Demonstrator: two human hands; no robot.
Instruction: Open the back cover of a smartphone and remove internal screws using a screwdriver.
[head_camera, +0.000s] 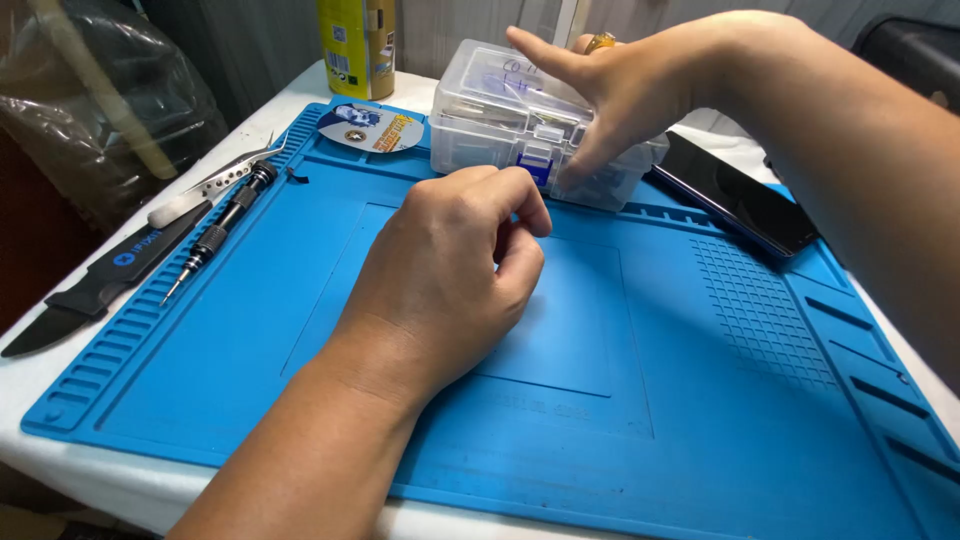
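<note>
While the right hand rests on the clear box at upper centre of the frame, its fingers are spread over the lid and front wall, by the blue latch. The left hand, fingers curled together and holding nothing, sits just below the latch on the blue mat. Tweezers, a screwdriver and a pry tool lie at left; a phone lies at right on the worktop.
</note>
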